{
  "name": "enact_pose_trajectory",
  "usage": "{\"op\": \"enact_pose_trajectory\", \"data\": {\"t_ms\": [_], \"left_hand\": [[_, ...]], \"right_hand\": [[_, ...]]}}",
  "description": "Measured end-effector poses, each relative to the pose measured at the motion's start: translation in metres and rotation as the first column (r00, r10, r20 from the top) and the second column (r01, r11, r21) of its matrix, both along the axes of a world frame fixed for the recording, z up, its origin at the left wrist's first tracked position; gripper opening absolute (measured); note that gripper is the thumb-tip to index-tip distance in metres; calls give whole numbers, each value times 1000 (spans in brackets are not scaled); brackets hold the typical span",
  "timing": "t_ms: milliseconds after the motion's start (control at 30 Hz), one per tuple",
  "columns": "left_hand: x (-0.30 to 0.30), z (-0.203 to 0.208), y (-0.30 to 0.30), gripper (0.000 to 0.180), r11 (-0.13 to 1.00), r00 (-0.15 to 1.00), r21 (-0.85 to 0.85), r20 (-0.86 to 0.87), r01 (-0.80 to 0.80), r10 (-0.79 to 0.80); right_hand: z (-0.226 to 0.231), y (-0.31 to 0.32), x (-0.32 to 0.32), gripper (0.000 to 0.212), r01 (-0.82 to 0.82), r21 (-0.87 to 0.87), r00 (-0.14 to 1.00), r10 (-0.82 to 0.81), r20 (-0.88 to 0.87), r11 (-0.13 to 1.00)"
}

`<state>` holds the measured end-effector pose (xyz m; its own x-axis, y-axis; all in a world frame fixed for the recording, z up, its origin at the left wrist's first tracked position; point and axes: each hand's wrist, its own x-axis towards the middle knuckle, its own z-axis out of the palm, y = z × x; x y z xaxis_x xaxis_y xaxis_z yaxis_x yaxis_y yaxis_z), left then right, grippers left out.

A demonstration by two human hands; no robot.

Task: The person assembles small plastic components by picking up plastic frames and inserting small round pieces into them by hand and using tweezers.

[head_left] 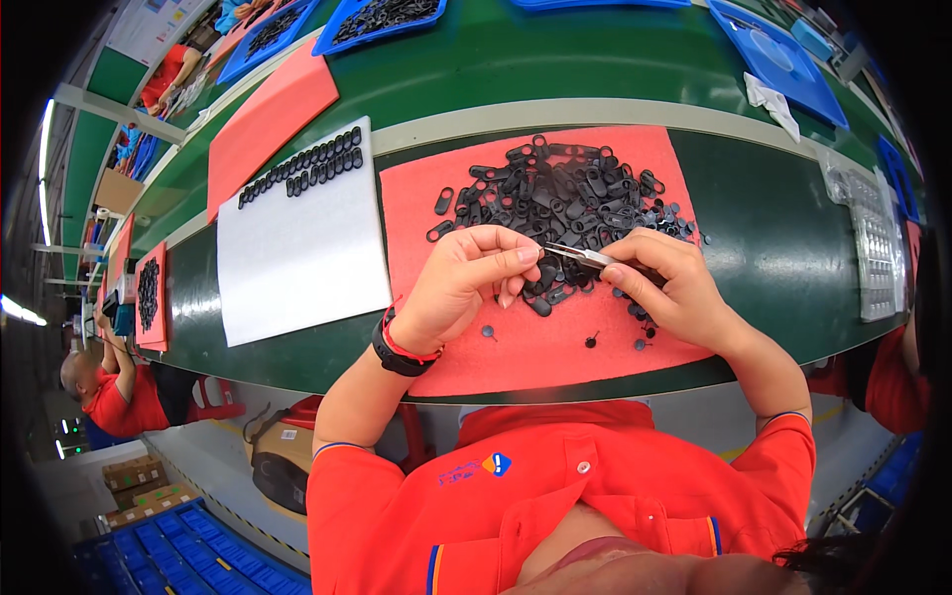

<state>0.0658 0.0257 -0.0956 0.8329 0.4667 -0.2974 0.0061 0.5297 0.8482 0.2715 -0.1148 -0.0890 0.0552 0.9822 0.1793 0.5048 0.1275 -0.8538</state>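
A pair of metal tweezers (579,255) is gripped in my right hand (672,286), its tips pointing left. My left hand (474,270) is closed in a pinch right at those tips; whatever lies between the fingertips is too small to make out. Just beyond both hands a heap of black oval plastic parts with round holes (565,188) covers much of a pink foam mat (436,367). Small dark round pieces with thin stems (640,344) lie scattered near my right hand, and another round piece (488,331) rests below my left hand.
Left of the mat, a white foam sheet (297,268) carries rows of black parts (325,169). Blue trays (382,22) stand along the far side of the green table (764,228). A clear plastic tray (878,248) is at the right. A co-worker in red (124,397) sits far left.
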Motion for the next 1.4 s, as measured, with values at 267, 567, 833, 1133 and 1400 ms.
{"op": "enact_pose_trajectory", "data": {"t_ms": [267,567,833,1133,1400], "left_hand": [[-4,0,5,9,939,973,-254,66,231,-221],[-4,1,6,9,946,971,-221,83,238,-225],[-4,2,2,9,944,968,-214,75,252,-241],[-5,5,-1,7,946,964,-192,88,262,-250],[-12,10,4,7,958,964,-115,78,263,-255]], "right_hand": [[-1,7,4,20,-168,578,848,-181,497,799],[-1,-3,-5,14,-72,120,997,74,-9,990],[12,4,7,12,-414,-580,753,-94,-651,701],[4,-2,1,9,-166,-40,982,161,-101,985],[3,0,4,10,-164,-57,961,147,-234,985]]}}
